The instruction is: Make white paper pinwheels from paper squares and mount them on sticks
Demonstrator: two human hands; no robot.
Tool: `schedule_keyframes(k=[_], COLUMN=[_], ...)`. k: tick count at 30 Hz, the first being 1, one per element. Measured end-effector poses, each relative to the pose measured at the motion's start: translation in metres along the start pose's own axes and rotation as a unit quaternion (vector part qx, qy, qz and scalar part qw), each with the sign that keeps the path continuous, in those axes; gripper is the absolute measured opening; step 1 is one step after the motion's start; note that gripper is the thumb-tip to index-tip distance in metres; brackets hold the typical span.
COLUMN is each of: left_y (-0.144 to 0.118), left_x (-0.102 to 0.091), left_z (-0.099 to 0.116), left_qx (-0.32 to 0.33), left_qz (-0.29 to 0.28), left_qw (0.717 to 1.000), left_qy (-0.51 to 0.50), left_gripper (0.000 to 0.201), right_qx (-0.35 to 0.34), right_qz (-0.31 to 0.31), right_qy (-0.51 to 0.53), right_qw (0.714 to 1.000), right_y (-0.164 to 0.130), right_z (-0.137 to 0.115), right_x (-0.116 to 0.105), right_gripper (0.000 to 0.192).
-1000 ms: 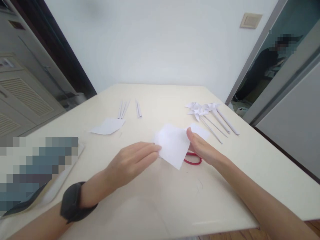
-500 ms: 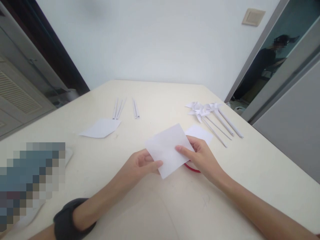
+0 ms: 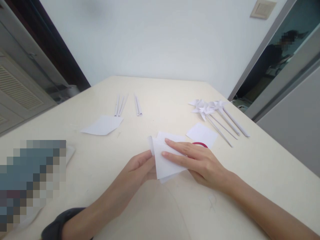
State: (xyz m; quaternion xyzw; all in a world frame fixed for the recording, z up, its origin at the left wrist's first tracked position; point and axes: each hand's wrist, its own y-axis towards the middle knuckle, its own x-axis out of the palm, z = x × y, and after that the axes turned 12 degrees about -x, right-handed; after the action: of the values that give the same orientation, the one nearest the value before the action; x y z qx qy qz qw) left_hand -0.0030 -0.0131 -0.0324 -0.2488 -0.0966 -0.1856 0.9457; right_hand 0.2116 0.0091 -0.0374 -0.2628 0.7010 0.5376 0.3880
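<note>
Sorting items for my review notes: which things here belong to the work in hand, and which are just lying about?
Likely part of the work:
white paper between left hand and right hand
left sheet, right sheet
rolled paper sticks
paper pinwheels
red loop, partly hidden

Apparently just lying about:
pixelated item, far left

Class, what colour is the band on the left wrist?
Black; the band shows in the head view.
</note>
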Motion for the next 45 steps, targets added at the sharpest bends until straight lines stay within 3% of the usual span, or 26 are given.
schedule_keyframes(k=[6, 9, 13, 15, 18, 21, 25, 29, 33, 45], left_y=[0.0, -0.002, -0.002, -0.002, -0.001, -0.002, -0.002, 0.002, 0.003, 0.0], left_x=[-0.001, -0.001, -0.003, -0.005, -0.003, 0.002, 0.006, 0.002, -0.001, 0.003], left_z=[0.001, 0.004, 0.009, 0.011, 0.014, 0.014, 0.012, 0.012, 0.014, 0.016], left_qx=[0.015, 0.009, -0.002, 0.009, 0.008, 0.002, 0.013, -0.033, -0.066, -0.079], left_qz=[-0.038, -0.045, -0.018, 0.006, 0.03, 0.027, 0.027, 0.018, 0.025, 0.037], left_qw=[0.997, 0.999, 0.998, 0.997, 0.991, 0.987, 0.986, 0.981, 0.969, 0.97], left_qy=[-0.059, -0.009, 0.055, 0.082, 0.133, 0.159, 0.163, 0.188, 0.237, 0.226], left_gripper=[0.038, 0.036, 0.05, 0.049, 0.044, 0.036, 0.032, 0.018, 0.03, 0.026], right_qx=[-0.007, -0.012, 0.019, 0.079, 0.222, 0.304, 0.324, 0.367, 0.392, 0.414], right_qz=[-0.044, -0.06, -0.078, -0.048, -0.001, -0.022, -0.046, -0.029, -0.011, 0.016], right_qy=[-0.019, 0.008, 0.097, 0.166, 0.236, 0.25, 0.289, 0.287, 0.289, 0.306], right_qw=[0.999, 0.998, 0.992, 0.982, 0.946, 0.919, 0.9, 0.884, 0.874, 0.857], right_y=[-0.003, -0.003, 0.0, 0.004, 0.011, 0.017, 0.018, 0.016, 0.015, 0.015], right_z=[0.006, 0.007, 0.001, -0.005, -0.015, -0.02, -0.019, -0.013, -0.007, -0.007], right_x=[-0.002, -0.005, -0.011, -0.013, -0.012, -0.006, 0.001, 0.002, 0.002, 0.002], right_gripper=[0.053, 0.057, 0.069, 0.065, 0.047, 0.032, 0.022, 0.013, 0.016, 0.02])
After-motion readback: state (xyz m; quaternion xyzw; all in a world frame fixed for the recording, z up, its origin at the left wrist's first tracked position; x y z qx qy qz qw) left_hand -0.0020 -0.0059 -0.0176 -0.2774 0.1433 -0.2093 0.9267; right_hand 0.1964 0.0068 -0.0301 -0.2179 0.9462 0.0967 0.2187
